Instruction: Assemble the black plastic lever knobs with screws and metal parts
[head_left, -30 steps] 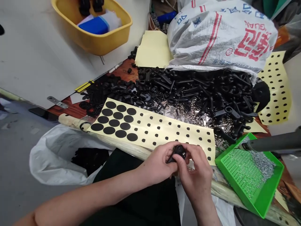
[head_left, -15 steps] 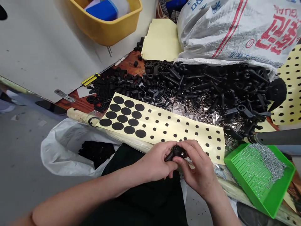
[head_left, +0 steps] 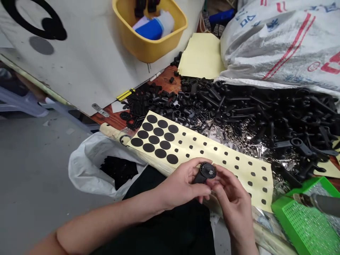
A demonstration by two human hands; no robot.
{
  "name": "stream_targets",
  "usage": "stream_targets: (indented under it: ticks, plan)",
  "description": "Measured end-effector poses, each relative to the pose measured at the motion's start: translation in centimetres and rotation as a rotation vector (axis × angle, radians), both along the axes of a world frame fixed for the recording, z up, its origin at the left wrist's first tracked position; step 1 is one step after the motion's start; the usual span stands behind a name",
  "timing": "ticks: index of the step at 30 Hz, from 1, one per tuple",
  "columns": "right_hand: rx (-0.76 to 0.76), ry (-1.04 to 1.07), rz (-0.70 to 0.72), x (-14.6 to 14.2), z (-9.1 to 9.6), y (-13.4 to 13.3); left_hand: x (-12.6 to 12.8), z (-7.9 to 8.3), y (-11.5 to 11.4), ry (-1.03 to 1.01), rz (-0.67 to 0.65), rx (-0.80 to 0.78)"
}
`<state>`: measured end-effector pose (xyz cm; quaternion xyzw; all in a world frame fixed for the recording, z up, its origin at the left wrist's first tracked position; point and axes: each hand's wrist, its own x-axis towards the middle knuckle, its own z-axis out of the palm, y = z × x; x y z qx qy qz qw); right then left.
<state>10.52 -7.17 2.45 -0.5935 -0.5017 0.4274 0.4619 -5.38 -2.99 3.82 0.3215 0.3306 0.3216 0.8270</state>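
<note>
My left hand grips a small black plastic part with a round head, holding it just above my lap. The fingers of my right hand are curled and touch the same part from the right. Both hands hover at the near edge of a pale yellow backing sheet that carries large black round stickers at its left end and rows of small black dots.
Behind the sheet lies a heap of black plastic parts mixed with shiny metal pieces. A woven white sack and a yellow tub stand behind it. A green perforated tray sits at right; a white bag hangs at left.
The camera has swung left, so the scene has shifted right. My right fingers have slid down off the part, leaving its round head showing above my left fingers.
</note>
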Motion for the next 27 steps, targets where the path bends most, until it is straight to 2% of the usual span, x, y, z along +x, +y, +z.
stream_targets:
  ticks: [3,5,8,12,15,18,20,24,27]
  plan:
    - [-0.102,0.145,-0.071,-1.4,-0.4,0.3,-0.7,0.2,0.0,-0.084,0.031,-0.022]
    - [-0.13,0.176,-0.045,-2.4,-0.4,0.5,-1.5,0.2,0.0,-0.101,0.056,-0.023]
    - [-0.192,0.146,0.021,-3.7,-0.1,1.1,-3.4,0.4,-0.1,-0.014,0.096,-0.026]
    - [-0.176,-0.08,0.07,-4.8,0.1,3.1,-7.1,1.1,-0.3,0.291,0.152,0.099]
    - [-0.039,-0.311,0.156,-5.9,-0.1,5.5,-9.7,1.3,0.0,0.743,0.18,0.33]
    - [0.135,-0.469,0.184,-7.9,-0.8,7.8,-11.3,1.0,1.1,1.156,0.06,0.619]
    - [0.216,-0.623,0.155,-9.5,-1.3,8.9,-11.9,0.8,2.2,1.308,-0.054,0.778]
    - [0.163,-0.944,0.072,-11.7,-2.0,10.1,-12.4,0.8,4.6,1.401,-0.251,1.01]
    - [0.155,-0.929,0.041,-12.2,-2.4,10.1,-12.9,0.9,6.2,1.32,-0.346,1.121]
